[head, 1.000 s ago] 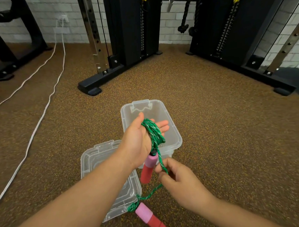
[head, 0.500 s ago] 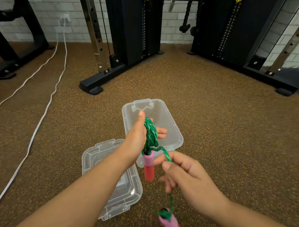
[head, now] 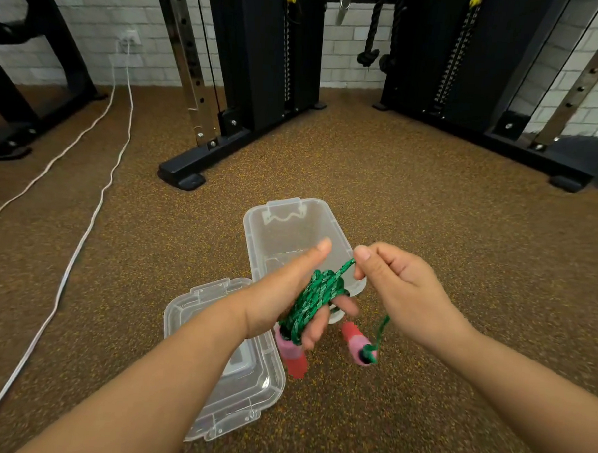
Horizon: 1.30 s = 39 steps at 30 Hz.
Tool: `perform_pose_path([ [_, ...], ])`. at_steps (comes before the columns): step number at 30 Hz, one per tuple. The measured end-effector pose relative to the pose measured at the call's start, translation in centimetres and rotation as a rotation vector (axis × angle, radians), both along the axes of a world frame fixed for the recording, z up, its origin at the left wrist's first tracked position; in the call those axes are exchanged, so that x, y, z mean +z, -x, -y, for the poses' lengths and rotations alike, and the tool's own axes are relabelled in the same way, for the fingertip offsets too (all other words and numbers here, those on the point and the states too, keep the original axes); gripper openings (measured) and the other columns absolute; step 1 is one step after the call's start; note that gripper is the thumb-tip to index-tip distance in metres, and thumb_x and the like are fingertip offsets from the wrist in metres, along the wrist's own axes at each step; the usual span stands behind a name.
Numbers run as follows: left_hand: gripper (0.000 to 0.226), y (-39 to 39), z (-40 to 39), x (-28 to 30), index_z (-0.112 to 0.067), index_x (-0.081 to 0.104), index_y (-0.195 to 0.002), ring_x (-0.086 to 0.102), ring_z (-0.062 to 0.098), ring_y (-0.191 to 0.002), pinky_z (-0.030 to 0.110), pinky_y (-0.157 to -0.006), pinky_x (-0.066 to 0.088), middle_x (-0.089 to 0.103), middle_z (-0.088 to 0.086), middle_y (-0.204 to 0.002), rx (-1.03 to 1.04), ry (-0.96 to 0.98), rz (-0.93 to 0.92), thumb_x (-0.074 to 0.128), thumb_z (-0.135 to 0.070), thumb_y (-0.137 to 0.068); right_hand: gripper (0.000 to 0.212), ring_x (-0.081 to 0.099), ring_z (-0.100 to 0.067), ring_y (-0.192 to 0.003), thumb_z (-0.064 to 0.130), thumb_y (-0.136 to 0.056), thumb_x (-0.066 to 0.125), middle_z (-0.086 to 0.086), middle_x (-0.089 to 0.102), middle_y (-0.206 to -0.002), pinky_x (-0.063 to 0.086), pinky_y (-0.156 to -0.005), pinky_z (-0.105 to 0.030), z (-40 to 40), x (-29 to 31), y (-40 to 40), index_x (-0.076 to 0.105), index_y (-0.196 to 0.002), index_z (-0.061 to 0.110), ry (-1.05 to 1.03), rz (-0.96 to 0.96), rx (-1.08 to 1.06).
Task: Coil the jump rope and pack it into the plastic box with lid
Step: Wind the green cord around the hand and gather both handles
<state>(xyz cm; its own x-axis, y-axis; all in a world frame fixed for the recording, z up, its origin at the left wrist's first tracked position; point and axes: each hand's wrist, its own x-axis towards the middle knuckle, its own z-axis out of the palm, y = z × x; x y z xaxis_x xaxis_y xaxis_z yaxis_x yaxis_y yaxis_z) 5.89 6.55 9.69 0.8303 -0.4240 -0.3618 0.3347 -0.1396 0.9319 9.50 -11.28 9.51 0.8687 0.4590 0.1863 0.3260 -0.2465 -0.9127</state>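
Two bare hands meet near the middle of the frame, w/ the green jump rope point(head: 317, 295) between them. Left hand point(head: 287, 294) is flat and open, thumb up, fingers spread, and the rope is wound round it in many loops, so the coil sits on the hand, not in a closed grip. One pink-and-red handle point(head: 292, 354) hangs just under that hand, a bit blurry. Right hand point(head: 391, 281), center right, has its grip closed, thumb & finger pinching a strand of the rope just right of the coil. From that pinch a short bit of rope drops down to the 2nd handle point(head: 357, 347), which hangs in the air below the right hand, also blurry.

Clear plastic box point(head: 284, 225) sits open on the brown speckled floor point(head: 427, 232), right behind the hands. Its lid point(head: 222, 377) lies flat on the floor at lower center-left, under the left forearm, next to the box. Rope isn't in the box yet. White cable point(head: 85, 224) runs down the left side. Black gym machines point(head: 263, 70) stand at the top.
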Motion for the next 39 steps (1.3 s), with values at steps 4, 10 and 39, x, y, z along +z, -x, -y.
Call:
perform_pose_path([
  [4, 0.051, 0.3, 0.2, 0.4, -0.008, 0.065, -0.084, 0.043, 0.013, -0.033, 0.022, -0.045, 0.040, 0.042, 0.000, -0.039, -0.022, 0.052, 0.005, 0.042, -0.053, -0.086, 0.037, 0.030, -0.008, -0.046, 0.057, -0.082, 0.046, 0.007, 0.035, -0.050, 0.025, -0.045, -0.026, 0.2, -0.7, -0.9, 0.057, -0.065, 0.026, 0.023, -0.019, -0.055],
  [10, 0.038, 0.3, 0.3, 0.5, -0.019, 0.050, -0.067, 0.033, 0.010, -0.033, 0.027, -0.049, 0.033, 0.032, -0.007, -0.037, 0.039, 0.181, -0.053, 0.044, -0.050, -0.088, 0.038, 0.026, -0.005, -0.043, 0.054, -0.082, 0.044, 0.012, 0.032, -0.049, 0.023, -0.040, -0.020, -0.1, -1.9, -1.0, 0.054, -0.065, 0.022, -0.008, -0.110, -0.078],
  [39, 0.028, -1.3, 0.2, 0.5, -0.006, 0.056, -0.112, 0.067, 0.003, -0.081, 0.018, -0.082, 0.047, 0.071, 0.000, -0.095, 0.511, -0.248, 0.463, 0.041, -0.024, -0.099, 0.021, 0.052, -0.013, -0.065, 0.039, -0.091, 0.052, 0.003, 0.057, -0.069, 0.046, -0.062, -0.037, -1.0, -1.4, 4.2, 0.056, -0.083, 0.021, 0.291, 0.257, 0.274],
])
